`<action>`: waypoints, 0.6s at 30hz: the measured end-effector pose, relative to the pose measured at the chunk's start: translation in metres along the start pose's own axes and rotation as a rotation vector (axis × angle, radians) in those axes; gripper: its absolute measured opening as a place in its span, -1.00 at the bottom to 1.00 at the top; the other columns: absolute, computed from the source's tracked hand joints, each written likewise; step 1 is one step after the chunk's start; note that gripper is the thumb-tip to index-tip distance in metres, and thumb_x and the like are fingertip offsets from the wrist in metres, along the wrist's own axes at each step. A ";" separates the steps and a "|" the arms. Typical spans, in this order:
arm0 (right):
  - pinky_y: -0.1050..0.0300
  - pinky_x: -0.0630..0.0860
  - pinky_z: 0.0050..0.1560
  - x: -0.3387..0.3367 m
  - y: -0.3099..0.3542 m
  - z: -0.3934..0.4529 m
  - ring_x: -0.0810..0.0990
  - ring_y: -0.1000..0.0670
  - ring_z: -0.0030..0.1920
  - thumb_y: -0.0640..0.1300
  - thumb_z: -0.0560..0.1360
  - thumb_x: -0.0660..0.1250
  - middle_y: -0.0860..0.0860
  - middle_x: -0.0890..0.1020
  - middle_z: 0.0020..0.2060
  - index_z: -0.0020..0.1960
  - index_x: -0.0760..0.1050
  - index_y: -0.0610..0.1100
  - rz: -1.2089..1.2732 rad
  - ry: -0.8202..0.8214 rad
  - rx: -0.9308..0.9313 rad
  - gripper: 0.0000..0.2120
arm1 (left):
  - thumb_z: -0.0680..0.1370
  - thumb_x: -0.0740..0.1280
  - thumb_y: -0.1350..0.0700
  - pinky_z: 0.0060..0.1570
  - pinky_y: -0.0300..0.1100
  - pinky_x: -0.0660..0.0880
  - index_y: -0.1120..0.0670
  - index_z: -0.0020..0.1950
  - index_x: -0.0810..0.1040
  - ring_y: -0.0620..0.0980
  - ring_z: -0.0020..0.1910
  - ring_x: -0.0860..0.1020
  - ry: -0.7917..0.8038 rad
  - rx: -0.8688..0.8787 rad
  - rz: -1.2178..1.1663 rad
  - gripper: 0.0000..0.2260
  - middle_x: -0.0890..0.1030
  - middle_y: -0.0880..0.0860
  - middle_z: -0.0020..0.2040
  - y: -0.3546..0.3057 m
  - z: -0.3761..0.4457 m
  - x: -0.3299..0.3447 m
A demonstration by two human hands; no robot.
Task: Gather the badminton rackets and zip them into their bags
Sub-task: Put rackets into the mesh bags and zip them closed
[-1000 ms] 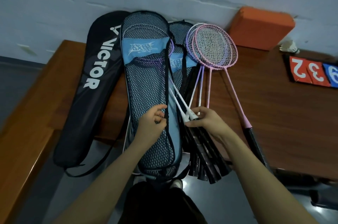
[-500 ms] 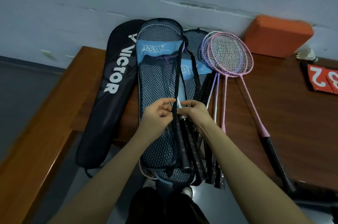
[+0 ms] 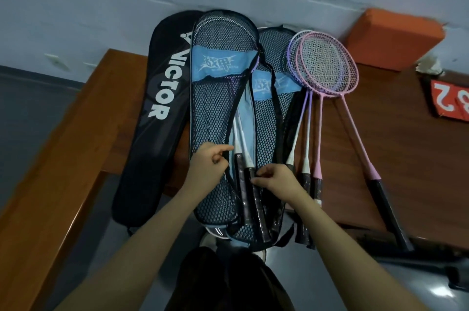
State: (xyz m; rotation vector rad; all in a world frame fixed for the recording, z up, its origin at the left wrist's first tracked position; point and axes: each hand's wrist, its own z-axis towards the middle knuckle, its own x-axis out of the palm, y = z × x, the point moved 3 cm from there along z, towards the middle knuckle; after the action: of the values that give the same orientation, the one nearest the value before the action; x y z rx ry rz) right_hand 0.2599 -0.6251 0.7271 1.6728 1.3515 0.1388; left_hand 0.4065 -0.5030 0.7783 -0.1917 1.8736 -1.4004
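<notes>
at centre frame the left hand (image 3: 212,162) is pinching the floppy mesh bag (image 3: 218,112) edge; the right hand (image 3: 275,180) is pinching its other edge beside the light, stiff racket handles (image 3: 250,191); likely best gripping the hems.

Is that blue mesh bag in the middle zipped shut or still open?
Open. The blue mesh bag gapes along its edge, showing two racket handles inside; both hands pinch its edges.

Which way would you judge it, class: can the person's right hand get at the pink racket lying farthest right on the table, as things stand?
Probably yes. The pink racket lies uncovered on the table, its handle toward the person, with nothing across it. But the right hand is pinching the mesh bag edge and must let go first.
</notes>
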 end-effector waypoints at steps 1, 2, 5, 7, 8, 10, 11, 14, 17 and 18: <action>0.16 0.44 -0.20 0.003 -0.003 -0.003 0.51 0.03 -0.28 -0.13 0.38 0.49 -0.05 0.55 -0.30 -0.15 0.55 -0.24 -0.012 -0.005 0.009 -0.80 | 0.43 0.25 0.41 -0.13 -0.40 0.38 0.12 0.11 0.60 -0.09 -0.26 0.43 -0.001 0.000 -0.004 -0.66 0.42 0.01 -0.20 0.000 -0.001 0.002; 0.18 0.42 -0.24 0.005 -0.003 -0.006 0.48 0.04 -0.32 -0.16 0.37 0.49 -0.05 0.52 -0.34 -0.19 0.53 -0.25 -0.006 -0.010 0.010 -0.81 | 0.44 0.25 0.40 -0.16 -0.45 0.36 0.14 0.12 0.59 -0.12 -0.28 0.42 -0.001 -0.001 -0.015 -0.67 0.41 0.01 -0.19 0.000 -0.003 0.004; 0.26 0.42 -0.28 0.006 0.005 -0.006 0.45 0.04 -0.37 -0.27 0.34 0.50 -0.05 0.48 -0.40 -0.32 0.47 -0.21 0.154 -0.035 0.022 -0.80 | 0.44 0.26 0.40 -0.13 -0.37 0.41 0.14 0.14 0.59 -0.07 -0.28 0.45 0.019 -0.015 -0.063 -0.67 0.45 0.07 -0.18 0.000 -0.005 0.006; 0.39 0.44 -0.33 0.005 0.016 -0.003 0.51 0.12 -0.43 -0.32 0.33 0.49 0.02 0.52 -0.47 -0.40 0.47 -0.17 0.338 -0.070 -0.005 -0.77 | 0.44 0.26 0.40 -0.10 -0.16 0.49 0.11 0.12 0.59 0.12 -0.26 0.50 0.046 -0.027 -0.103 -0.67 0.49 0.19 -0.17 0.001 -0.004 0.004; 0.41 0.45 -0.33 0.005 0.022 0.000 0.53 0.16 -0.44 -0.33 0.34 0.48 0.05 0.55 -0.47 -0.40 0.51 -0.15 0.396 -0.097 -0.024 -0.78 | 0.44 0.26 0.39 -0.08 -0.10 0.50 0.10 0.12 0.60 0.17 -0.24 0.52 0.056 -0.032 -0.121 -0.67 0.51 0.21 -0.15 0.001 -0.004 0.004; 0.39 0.47 -0.31 0.007 0.034 0.007 0.55 0.20 -0.44 -0.33 0.35 0.48 0.04 0.58 -0.43 -0.31 0.56 -0.20 0.430 -0.117 -0.043 -0.87 | 0.45 0.26 0.39 -0.06 -0.06 0.52 0.08 0.11 0.60 0.17 -0.22 0.54 0.058 -0.040 -0.146 -0.66 0.52 0.23 -0.14 0.002 -0.003 0.002; 0.41 0.46 -0.32 0.008 0.039 0.010 0.54 0.22 -0.44 -0.32 0.35 0.48 0.02 0.57 -0.40 -0.27 0.56 -0.22 0.422 -0.111 -0.048 -0.90 | 0.45 0.26 0.39 -0.07 -0.08 0.52 0.06 0.11 0.60 0.15 -0.22 0.54 0.057 -0.043 -0.154 -0.66 0.52 0.22 -0.14 0.003 -0.002 0.002; 0.42 0.47 -0.28 0.012 0.037 0.015 0.60 0.16 -0.28 -0.25 0.36 0.49 -0.01 0.61 -0.27 -0.17 0.58 -0.20 0.403 -0.077 -0.030 -0.89 | 0.45 0.26 0.38 -0.09 -0.20 0.53 0.00 0.10 0.59 0.02 -0.24 0.55 0.058 -0.045 -0.175 -0.63 0.52 0.16 -0.13 0.008 0.000 0.000; 0.09 0.55 0.08 0.012 0.020 0.017 0.59 -0.07 0.05 -0.11 0.35 0.52 -0.11 0.61 0.03 0.04 0.53 -0.19 0.407 -0.105 0.061 -0.67 | 0.45 0.27 0.38 -0.04 -0.04 0.58 0.05 0.12 0.60 0.11 -0.18 0.57 0.060 -0.077 -0.218 -0.65 0.54 0.19 -0.08 0.014 0.002 -0.002; -0.04 0.52 0.16 0.013 0.016 0.018 0.57 -0.11 0.10 -0.07 0.34 0.52 -0.13 0.59 0.08 0.09 0.49 -0.17 0.423 -0.102 0.107 -0.60 | 0.46 0.27 0.38 -0.03 0.02 0.58 0.07 0.12 0.60 0.14 -0.15 0.58 0.064 -0.082 -0.239 -0.66 0.54 0.21 -0.07 0.015 0.002 -0.003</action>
State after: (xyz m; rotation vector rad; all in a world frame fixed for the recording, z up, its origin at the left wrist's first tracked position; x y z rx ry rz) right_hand 0.2868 -0.6237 0.7229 2.0115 0.9292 0.2250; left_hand 0.4150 -0.4971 0.7665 -0.4284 2.0153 -1.5031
